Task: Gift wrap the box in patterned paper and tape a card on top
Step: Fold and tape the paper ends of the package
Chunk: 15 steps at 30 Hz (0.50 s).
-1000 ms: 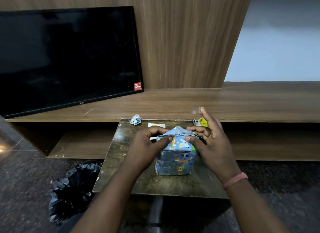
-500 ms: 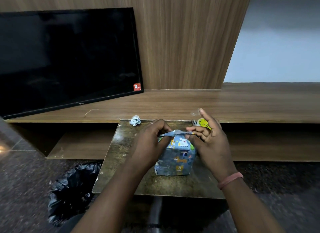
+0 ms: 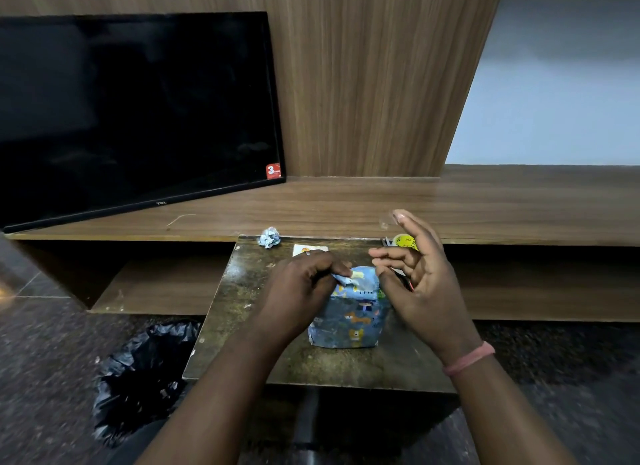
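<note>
Where left hand (image 3: 304,284) pinches, box (image 3: 349,321) hidden.

Right hand (image 3: 420,277) now lifted off the wrapped box (image 3: 349,312).

Both forearms are bare, with no sleeves showing. The left hand (image 3: 299,288) wears no rings or bands. The right hand (image 3: 420,284) has a thin pink band (image 3: 469,358) round the wrist, well below the fingers (image 3: 388,253). No rings show on those fingers either.
</note>
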Motion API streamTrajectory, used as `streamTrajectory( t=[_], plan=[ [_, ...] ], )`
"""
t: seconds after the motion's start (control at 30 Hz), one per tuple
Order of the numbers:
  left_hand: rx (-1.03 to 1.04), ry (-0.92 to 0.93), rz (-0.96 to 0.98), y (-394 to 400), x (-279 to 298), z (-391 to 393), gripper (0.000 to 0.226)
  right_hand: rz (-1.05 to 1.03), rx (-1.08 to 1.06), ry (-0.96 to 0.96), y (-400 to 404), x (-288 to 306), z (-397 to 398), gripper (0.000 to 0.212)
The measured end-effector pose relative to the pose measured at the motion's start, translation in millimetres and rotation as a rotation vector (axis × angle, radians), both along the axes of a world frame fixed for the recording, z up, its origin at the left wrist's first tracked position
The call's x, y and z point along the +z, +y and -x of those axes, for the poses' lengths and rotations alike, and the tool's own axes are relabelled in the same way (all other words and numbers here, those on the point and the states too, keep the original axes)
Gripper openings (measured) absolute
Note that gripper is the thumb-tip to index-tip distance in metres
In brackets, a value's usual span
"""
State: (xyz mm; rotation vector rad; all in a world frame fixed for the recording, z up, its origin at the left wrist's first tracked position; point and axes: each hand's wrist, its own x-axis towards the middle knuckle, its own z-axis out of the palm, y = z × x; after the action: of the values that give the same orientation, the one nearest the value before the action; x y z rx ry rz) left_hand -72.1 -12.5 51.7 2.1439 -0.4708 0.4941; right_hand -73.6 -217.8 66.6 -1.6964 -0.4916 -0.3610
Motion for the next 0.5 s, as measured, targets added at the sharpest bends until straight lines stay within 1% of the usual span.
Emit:
streamTrajectory(
  t=[0.1, 0.2, 0.27, 0.37, 0.43, 0.5],
  plan=[
    [-0.013, -0.036, -0.049, 0.4, -3.4, 4.1, 0.030, -0.019, -0.080, 0.011, 11.6, -7.5, 2.5, 0.066],
    [-0.032, -0.058, -0.050, -2.6, -7.3, 10.0, 0.027, -0.079, -0.168, 0.024, 24.7, -16.7, 6.0, 0.061],
    [-0.031, -0.089, -0.049, -6.9, -10.5, 11.3, 0.022, -0.130, -0.208, 0.019, 30.2, -22.0, 6.5, 0.058],
    [0.006, -0.129, -0.061, -14.3, -17.2, 10.3, 0.010, -0.188, -0.225, 0.050, 33.0, -24.7, 4.3, 0.059],
    [0.002, -0.139, -0.046, -16.3, -22.2, 10.6, 0.014, -0.182, -0.238, 0.041, 33.5, -25.6, 3.5, 0.058],
    [-0.051, -0.113, -0.028, -14.7, -23.9, 12.5, 0.027, -0.168, -0.238, 0.036, 33.5, -25.6, 2.8, 0.057]
  ],
)
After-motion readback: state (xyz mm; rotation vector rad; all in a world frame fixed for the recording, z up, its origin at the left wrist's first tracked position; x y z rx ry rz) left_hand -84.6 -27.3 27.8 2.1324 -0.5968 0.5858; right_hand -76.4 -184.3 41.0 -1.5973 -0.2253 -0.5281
